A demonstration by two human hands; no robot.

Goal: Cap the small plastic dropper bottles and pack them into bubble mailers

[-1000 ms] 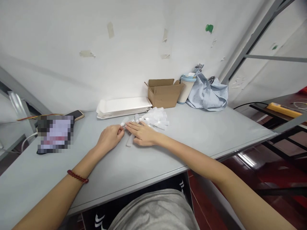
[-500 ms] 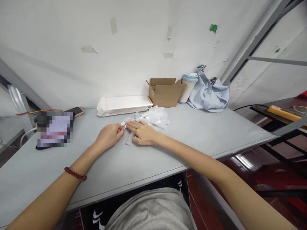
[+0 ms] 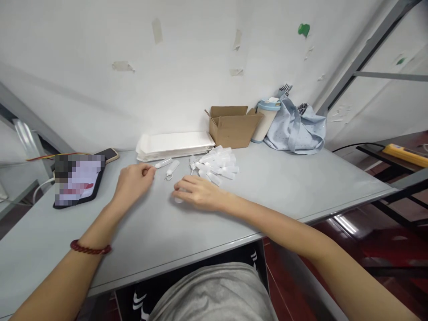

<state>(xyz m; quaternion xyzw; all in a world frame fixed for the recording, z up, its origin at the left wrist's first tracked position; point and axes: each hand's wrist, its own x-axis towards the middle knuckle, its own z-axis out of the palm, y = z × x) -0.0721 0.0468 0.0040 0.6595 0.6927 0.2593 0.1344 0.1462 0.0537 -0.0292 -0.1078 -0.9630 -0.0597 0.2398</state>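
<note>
At the left of the small plastic pieces, my left hand [image 3: 133, 182] has its fingers pinched at the near end of a slim translucent plastic tube [image 3: 163, 163]. Another translucent tube with a small loop [image 3: 173, 168] lies between my two hands. My right hand [image 3: 200, 192] rests low over the table, fingers curled over a further translucent tube [image 3: 179, 199]; only its rounded end shows, and the thumb is hidden. Just beyond the right hand is a loose pile of similar translucent tubes [image 3: 220, 162].
Along the wall stand a stack of white flat packs [image 3: 177, 143], an open cardboard box [image 3: 236, 131], a cup with a blue lid [image 3: 265, 120] and a light blue cloth bag [image 3: 297, 129]. At the left lies a phone [image 3: 78, 183] with a blurred screen, on the grey table [image 3: 150, 240].
My hands have moved apart. The left went left, and two tubes now lie in view between it and the pile. The right fingers, flat before, are now curled nearer the front edge.
</note>
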